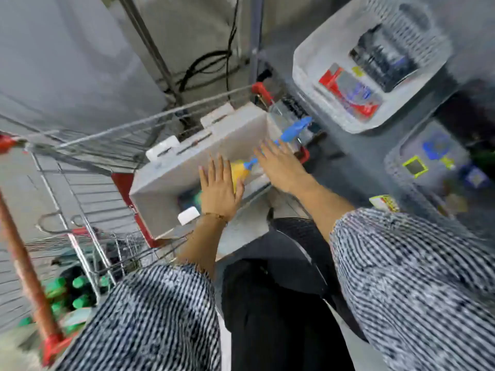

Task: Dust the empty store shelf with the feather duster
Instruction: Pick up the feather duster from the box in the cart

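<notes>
A white plastic bin (184, 167) rests on a wire shopping cart in the middle of the blurred head view. Inside it lies the feather duster with a yellow part (239, 171) and a blue handle (293, 131) that sticks out over the bin's right rim. My left hand (218, 190) hovers flat over the bin with fingers spread, just left of the yellow part. My right hand (281, 164) is flat and spread over the blue handle near the rim. Neither hand grips anything. No empty shelf is clearly in view.
The wire cart (88, 145) with red corners extends left. Green bottles (69, 293) lie low at the left beside a brown pole (24, 266). White tubs of packaged goods (356, 76) sit at the upper right. Black cables (211, 62) hang behind.
</notes>
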Action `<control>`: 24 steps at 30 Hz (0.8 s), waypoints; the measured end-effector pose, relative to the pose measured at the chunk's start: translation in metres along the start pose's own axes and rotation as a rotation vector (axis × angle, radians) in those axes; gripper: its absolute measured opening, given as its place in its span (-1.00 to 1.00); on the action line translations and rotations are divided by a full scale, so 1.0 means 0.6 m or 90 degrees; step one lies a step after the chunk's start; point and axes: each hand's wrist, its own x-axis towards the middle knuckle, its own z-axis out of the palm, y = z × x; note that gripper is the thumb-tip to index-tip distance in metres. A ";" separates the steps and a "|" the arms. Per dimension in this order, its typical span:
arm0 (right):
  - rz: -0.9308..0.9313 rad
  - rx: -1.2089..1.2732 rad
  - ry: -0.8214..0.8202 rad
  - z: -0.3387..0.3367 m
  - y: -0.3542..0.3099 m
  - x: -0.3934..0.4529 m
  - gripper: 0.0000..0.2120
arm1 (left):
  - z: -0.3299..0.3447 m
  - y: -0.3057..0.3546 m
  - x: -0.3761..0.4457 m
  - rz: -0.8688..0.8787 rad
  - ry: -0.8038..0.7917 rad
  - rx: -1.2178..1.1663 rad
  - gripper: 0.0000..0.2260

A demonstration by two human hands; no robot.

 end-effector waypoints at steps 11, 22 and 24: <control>-0.017 -0.229 -0.038 0.024 0.039 0.070 -0.82 | 0.061 -0.025 0.054 0.038 0.021 0.031 -0.43; 0.076 -0.291 0.064 -0.423 0.177 -0.249 -0.95 | -0.336 0.191 -0.007 0.184 0.072 -0.004 -0.34; 0.141 -0.310 0.119 -0.517 0.201 -0.322 -0.95 | -0.419 0.257 -0.024 0.239 0.108 -0.026 -0.32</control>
